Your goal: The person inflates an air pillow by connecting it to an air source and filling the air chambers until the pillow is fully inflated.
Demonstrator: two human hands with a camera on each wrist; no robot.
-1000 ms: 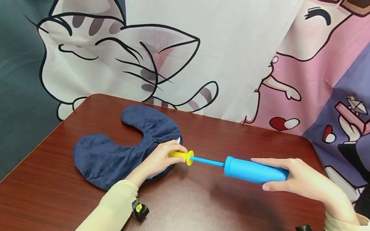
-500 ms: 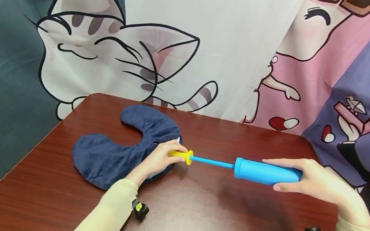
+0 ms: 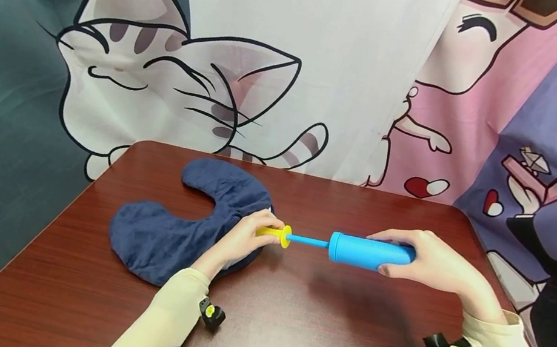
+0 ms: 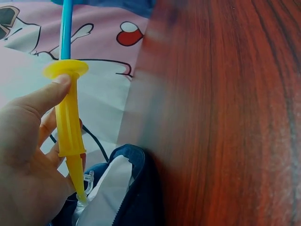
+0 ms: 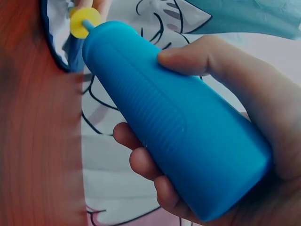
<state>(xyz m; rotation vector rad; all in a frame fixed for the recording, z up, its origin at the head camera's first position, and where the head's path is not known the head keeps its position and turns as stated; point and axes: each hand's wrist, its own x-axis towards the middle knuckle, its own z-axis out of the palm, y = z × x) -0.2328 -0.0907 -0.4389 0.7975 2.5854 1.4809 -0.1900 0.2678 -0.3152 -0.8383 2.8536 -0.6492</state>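
My left hand [image 3: 241, 237] holds the yellow nozzle [image 4: 69, 122] of a hand pump, thumb pressed just under its round flange. In the left wrist view the tapered tip meets a clear valve [image 4: 88, 180] at the zipped opening of a navy U-shaped neck pillow [image 3: 162, 243], where white inner material [image 4: 110, 188] shows. A thin blue rod [image 3: 308, 241] runs from the flange into the pump's blue barrel [image 3: 362, 252]. Around the barrel's far end curl the thumb and fingers of my right hand [image 3: 437, 264], above the table and level with the left.
The pillow lies on the left part of a reddish-brown wooden table [image 3: 285, 334]. Behind it hangs a fabric backdrop [image 3: 353, 57] with cartoon cats. Small black cameras sit on both wrists.
My right hand first drew the barrel away to the right, then pushed it back left, so less of the rod shows now. My left hand and the pillow have stayed in place.
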